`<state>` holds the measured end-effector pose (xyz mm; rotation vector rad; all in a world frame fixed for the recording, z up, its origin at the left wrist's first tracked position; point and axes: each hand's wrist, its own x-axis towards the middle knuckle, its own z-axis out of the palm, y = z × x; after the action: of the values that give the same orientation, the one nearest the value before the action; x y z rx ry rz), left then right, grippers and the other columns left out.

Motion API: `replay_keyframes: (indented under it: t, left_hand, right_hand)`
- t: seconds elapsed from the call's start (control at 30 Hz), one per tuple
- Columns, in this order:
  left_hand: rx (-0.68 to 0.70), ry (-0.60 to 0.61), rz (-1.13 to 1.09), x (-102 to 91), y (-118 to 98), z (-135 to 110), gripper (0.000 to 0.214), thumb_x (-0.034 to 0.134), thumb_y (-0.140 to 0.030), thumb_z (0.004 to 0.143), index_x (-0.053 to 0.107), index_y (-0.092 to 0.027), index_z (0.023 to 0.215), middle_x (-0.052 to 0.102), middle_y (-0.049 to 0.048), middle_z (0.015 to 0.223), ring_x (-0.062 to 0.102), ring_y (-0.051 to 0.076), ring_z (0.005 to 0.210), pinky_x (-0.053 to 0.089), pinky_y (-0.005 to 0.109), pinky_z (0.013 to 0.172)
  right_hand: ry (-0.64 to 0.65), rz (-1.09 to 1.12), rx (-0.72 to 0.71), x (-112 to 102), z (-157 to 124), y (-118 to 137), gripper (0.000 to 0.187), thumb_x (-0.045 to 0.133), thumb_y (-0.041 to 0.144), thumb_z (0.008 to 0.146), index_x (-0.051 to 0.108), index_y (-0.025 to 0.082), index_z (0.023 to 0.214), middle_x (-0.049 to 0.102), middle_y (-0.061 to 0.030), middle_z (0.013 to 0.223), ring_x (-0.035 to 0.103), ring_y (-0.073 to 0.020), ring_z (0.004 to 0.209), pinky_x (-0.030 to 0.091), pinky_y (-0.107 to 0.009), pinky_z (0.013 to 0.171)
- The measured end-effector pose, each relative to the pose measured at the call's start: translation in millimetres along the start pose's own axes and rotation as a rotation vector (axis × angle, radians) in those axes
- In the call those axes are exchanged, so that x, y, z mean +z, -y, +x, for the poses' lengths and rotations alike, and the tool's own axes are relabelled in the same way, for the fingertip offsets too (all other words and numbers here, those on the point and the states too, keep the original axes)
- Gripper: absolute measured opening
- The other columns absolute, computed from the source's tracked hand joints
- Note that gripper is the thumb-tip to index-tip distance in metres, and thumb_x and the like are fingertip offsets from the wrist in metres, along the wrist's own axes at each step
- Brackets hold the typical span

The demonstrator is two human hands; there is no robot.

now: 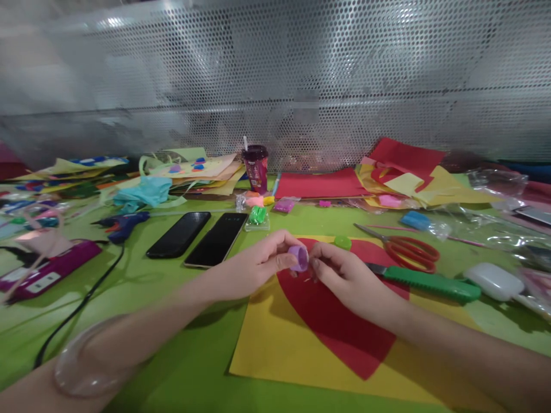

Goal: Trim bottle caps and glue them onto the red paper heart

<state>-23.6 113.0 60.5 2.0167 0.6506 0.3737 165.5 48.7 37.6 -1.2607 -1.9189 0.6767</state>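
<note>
Between the thumb and fingers of my left hand (267, 259) is a small, hollow purple cup-shaped piece (300, 258), its open side facing right. My right hand (346, 278) is close beside it with thumb and fingertips pinched together; whatever they hold is too small or hidden to make out. Both hands are above a red paper heart (340, 327), which lies on a yellow sheet (275, 355). A round lime-green piece (342, 242) sits just behind my right hand. To its right lie a green-handled utility knife (430, 283) and red-handled scissors (413, 252).
Two dark phones (217, 240) lie left of my hands. Farther left are a blue glue gun (124, 226) and a purple power strip (51, 269). Behind stand a lidded drink cup (257, 171) and stacked red paper (321, 183). A white case (494, 281) is at right.
</note>
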Motion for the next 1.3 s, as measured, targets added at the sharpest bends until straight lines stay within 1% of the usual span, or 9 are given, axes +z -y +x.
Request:
replay_keyframes:
  t: [0.1,0.27,0.37,0.47,0.63,0.87,1.03,1.17,1.3]
  left_hand:
    - [-0.007,0.002,-0.024,2.2,0.2,-1.0,0.026,0.046,-0.043,0.093,0.050,-0.022,0.106,0.060,0.0029,0.104,0.054,0.018,0.099,0.040,0.032,0.089]
    - [0.005,-0.010,-0.012,8.0,-2.9,-2.6,0.021,0.049,-0.041,0.092,0.050,-0.023,0.103,0.062,0.0032,0.110,0.057,0.019,0.102,0.041,0.034,0.092]
    - [0.036,-0.009,-0.013,12.1,-3.2,-2.1,0.017,0.051,-0.038,0.091,0.051,-0.023,0.099,0.062,0.0033,0.112,0.058,0.020,0.106,0.042,0.033,0.093]
    - [0.048,-0.057,-0.002,15.3,-1.0,-1.5,0.014,0.052,-0.034,0.090,0.052,-0.024,0.099,0.063,0.0024,0.109,0.059,0.020,0.104,0.043,0.033,0.091]
    - [0.053,-0.106,0.060,16.2,3.0,-1.3,0.019,0.051,-0.037,0.090,0.054,-0.023,0.102,0.063,0.0042,0.106,0.059,0.021,0.098,0.044,0.036,0.088]
    - [0.051,-0.110,0.043,15.9,4.7,-1.0,0.023,0.050,-0.041,0.091,0.055,-0.021,0.103,0.063,0.0037,0.104,0.058,0.019,0.094,0.045,0.032,0.083]
    - [0.052,-0.102,0.042,15.1,1.7,-1.1,0.023,0.049,-0.042,0.092,0.054,-0.022,0.102,0.063,0.0021,0.102,0.058,0.018,0.093,0.044,0.031,0.083]
    - [0.046,-0.096,0.038,14.9,-2.1,-2.5,0.022,0.047,-0.041,0.093,0.053,-0.022,0.103,0.061,0.0016,0.100,0.059,0.017,0.094,0.045,0.030,0.084]
    - [0.078,-0.098,0.047,14.7,-0.1,-3.2,0.022,0.047,-0.041,0.093,0.052,-0.024,0.105,0.061,0.0015,0.102,0.059,0.017,0.096,0.045,0.030,0.086]
  right_hand:
    - [-0.041,-0.034,0.020,1.8,-0.3,-1.2,0.017,0.043,0.026,0.088,0.045,0.021,0.072,0.050,0.0019,0.065,0.044,-0.0119,0.057,0.038,-0.023,0.051]
    - [-0.107,-0.107,0.004,6.9,-2.6,-3.8,0.012,0.048,0.017,0.082,0.045,0.021,0.071,0.050,0.0019,0.065,0.043,-0.0116,0.058,0.036,-0.023,0.052]
    - [-0.112,-0.150,-0.023,8.8,-3.6,-4.7,0.016,0.054,0.015,0.080,0.044,0.021,0.071,0.050,0.0025,0.065,0.044,-0.0112,0.056,0.037,-0.022,0.050]
    - [-0.137,-0.219,-0.062,10.5,-5.0,-4.5,0.023,0.058,0.011,0.079,0.040,0.022,0.071,0.049,0.0025,0.067,0.043,-0.0112,0.054,0.036,-0.022,0.048]
    - [-0.158,-0.314,-0.137,12.2,-7.8,-3.8,0.023,0.054,0.005,0.081,0.040,0.021,0.074,0.049,0.0006,0.072,0.045,-0.0132,0.058,0.038,-0.024,0.050]
    - [-0.155,-0.351,-0.183,13.6,-6.1,-4.7,0.025,0.052,0.003,0.081,0.037,0.022,0.074,0.048,0.0003,0.071,0.045,-0.0142,0.059,0.038,-0.024,0.051]
    - [-0.152,-0.333,-0.161,13.2,-7.1,-4.4,0.022,0.050,0.004,0.081,0.038,0.022,0.075,0.049,0.0000,0.072,0.046,-0.0142,0.060,0.039,-0.025,0.052]
    - [-0.169,-0.297,-0.117,12.7,-7.8,-2.7,0.023,0.048,0.007,0.083,0.035,0.023,0.072,0.046,0.0022,0.068,0.040,-0.0122,0.053,0.034,-0.023,0.047]
    - [-0.193,-0.256,-0.091,12.4,-7.6,0.2,0.024,0.045,0.007,0.081,0.033,0.023,0.070,0.043,0.0033,0.065,0.037,-0.0114,0.051,0.031,-0.022,0.045]
